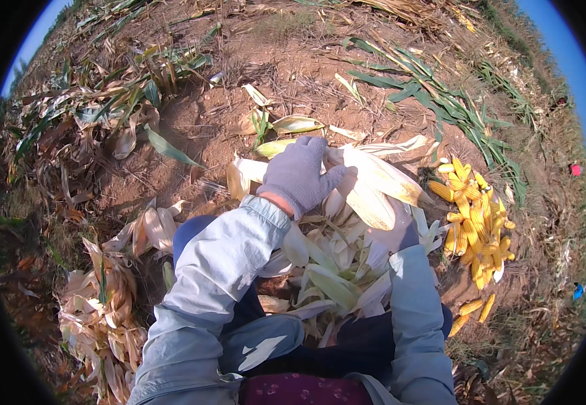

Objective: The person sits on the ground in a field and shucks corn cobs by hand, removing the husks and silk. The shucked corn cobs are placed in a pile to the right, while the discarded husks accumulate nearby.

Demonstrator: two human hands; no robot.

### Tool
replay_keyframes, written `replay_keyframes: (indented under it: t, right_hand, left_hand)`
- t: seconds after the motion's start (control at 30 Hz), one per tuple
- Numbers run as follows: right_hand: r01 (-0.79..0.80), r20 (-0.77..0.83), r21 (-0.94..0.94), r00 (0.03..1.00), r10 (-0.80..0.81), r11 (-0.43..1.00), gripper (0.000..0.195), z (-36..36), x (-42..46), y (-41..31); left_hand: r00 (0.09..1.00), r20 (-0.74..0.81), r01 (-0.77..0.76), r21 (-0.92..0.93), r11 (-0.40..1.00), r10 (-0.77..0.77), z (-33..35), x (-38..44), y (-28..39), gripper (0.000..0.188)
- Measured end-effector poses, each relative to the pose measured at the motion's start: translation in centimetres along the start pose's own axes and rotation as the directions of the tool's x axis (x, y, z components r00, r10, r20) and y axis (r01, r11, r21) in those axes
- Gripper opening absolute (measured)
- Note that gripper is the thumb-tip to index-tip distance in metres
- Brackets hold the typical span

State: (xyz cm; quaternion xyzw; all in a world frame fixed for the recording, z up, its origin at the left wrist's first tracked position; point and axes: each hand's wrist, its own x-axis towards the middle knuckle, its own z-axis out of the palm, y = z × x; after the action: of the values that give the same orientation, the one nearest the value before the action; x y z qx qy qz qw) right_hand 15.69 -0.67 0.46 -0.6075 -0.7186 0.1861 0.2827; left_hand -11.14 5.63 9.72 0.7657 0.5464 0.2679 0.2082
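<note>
My left hand (300, 174), in a grey knit glove, grips the left end of a pale dry corn husk (386, 177) in front of my knees. The husk's broad leaves spread to the right. Beneath them is my right hand (397, 230), also gloved, holding the husk from the lower right; the leaves cover most of its fingers. Whether an ear sits inside the husk cannot be seen. Loose stripped husks (328, 283) lie heaped between my legs. A greenish unhusked ear of corn (275, 148) lies just beyond my left hand.
Bare yellow corn ears (475, 217) are piled on the soil at the right, with several stray ears (470, 307) nearer me. Dry husks (103, 324) are heaped at the left. Cut green cornstalks (435, 96) lie far right, and dried stalks (121, 101) far left.
</note>
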Motion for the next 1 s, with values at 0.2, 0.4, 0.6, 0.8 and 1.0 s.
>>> replay_keyframes:
  t: [0.2, 0.4, 0.6, 0.8, 1.0]
  right_hand:
    - [0.061, -0.049, -0.378, 0.995, -0.086, 0.924, 0.051, -5.0, -2.4, 0.6]
    - [0.102, -0.188, -0.577, 0.949, -0.254, 0.810, 0.045, -5.5, -3.7, 1.6]
    - [0.031, -0.257, -0.540, 0.945, -0.200, 0.841, 0.049, -6.1, -4.3, 4.3]
    - [0.037, -0.432, -0.314, 0.884, -0.178, 0.949, 0.052, -5.6, -2.5, 2.3]
    - [0.153, -0.322, 0.023, 0.937, -0.138, 0.988, 0.059, -3.7, -0.4, 1.3]
  left_hand:
    - [0.924, 0.379, -0.052, -0.006, 0.999, 0.051, 0.4, 1.3, 0.3, 0.073]
    - [0.714, 0.690, 0.053, -0.223, 0.973, 0.119, 1.8, 1.3, 0.4, 0.074]
    - [0.544, 0.827, 0.483, -0.450, 0.751, 0.145, 4.1, -0.4, 1.6, 0.073]
    - [0.755, 0.648, 0.640, -0.692, 0.335, -0.103, 6.3, 0.9, 2.0, 0.058]
    - [0.838, 0.480, 0.503, -0.864, 0.027, -0.261, 4.4, 2.1, 5.9, 0.050]
